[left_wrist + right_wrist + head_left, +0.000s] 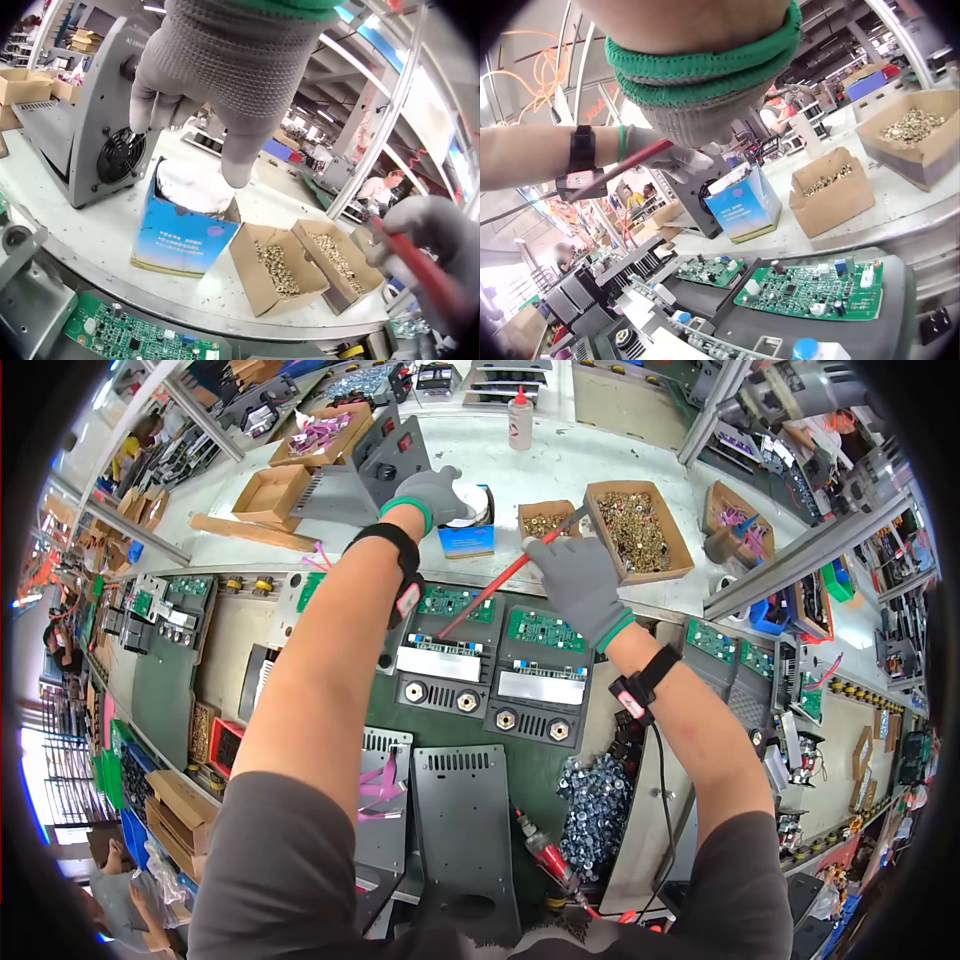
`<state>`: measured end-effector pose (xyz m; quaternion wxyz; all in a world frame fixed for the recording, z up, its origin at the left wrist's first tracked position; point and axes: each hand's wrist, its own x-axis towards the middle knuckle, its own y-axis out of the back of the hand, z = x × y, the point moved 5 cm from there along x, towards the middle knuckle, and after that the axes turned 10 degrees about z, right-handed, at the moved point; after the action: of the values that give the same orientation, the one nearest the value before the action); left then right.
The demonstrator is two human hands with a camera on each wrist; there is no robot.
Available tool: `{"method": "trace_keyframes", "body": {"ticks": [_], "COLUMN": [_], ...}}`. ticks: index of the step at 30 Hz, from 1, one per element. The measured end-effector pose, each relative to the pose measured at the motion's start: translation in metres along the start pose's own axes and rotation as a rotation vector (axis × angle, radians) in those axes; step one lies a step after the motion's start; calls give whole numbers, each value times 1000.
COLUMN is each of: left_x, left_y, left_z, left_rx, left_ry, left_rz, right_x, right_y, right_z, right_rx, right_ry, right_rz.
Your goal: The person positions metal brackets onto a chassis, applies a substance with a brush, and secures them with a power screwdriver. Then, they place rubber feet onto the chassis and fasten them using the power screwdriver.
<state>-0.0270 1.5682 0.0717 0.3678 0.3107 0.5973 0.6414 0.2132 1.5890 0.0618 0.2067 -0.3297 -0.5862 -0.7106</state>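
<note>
My gloved left hand (432,498) hovers over a blue box (467,541) with something white in its top. In the left wrist view its fingers and thumb hang above the box with nothing between them. My gloved right hand (578,585) grips a long, thin red tool (492,592) that slants down and left over the boards; its exact kind cannot be told. Below lie two grey panels, each with a green circuit board (546,630), a silver bar (541,687) and brass-coloured round fittings. A small cardboard box (545,520) of brass pieces stands beside the right hand.
A larger carton (640,530) of brass parts stands at right, a grey fan housing (112,142) left of the blue box. Nearer my body are a grey metal plate (463,820), a pile of bluish fasteners (594,815) and a red power screwdriver (548,855). A bottle (520,422) stands behind.
</note>
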Motion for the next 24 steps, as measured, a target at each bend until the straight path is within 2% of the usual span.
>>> {"method": "trace_keyframes", "body": {"ticks": [6, 8, 10, 12, 14, 16, 17, 20, 24], "left_x": [28, 28, 27, 30, 27, 30, 31, 36, 33], "left_y": [-42, -36, -37, -32, -34, -42, -48, -45, -39], "left_z": [-2, -4, -12, -22, -25, -28, -29, -31, -28], "left_rx": [-74, -161, -207, -303, -269, -483, -393, -403, -290], "left_ry": [33, -27, -27, 95, 83, 73, 78, 94, 104], "left_rz": [-138, -38, 0, 73, 83, 98, 63, -5, -4], "right_x": [-5, -2, 1, 8, 10, 17, 20, 19, 9], "right_y": [-55, -74, -82, -87, -94, -94, -90, -73, -55], "right_z": [11, 18, 22, 25, 23, 26, 25, 23, 26], "right_rx": [-16, 11, 57, 80, 99, 164, 165, 277, 324], "right_ry": [-5, -79, -92, -125, -126, -300, -297, -373, -432], "right_rz": [-51, -195, -135, -14, 36, -2, -4, 38, 40]}}
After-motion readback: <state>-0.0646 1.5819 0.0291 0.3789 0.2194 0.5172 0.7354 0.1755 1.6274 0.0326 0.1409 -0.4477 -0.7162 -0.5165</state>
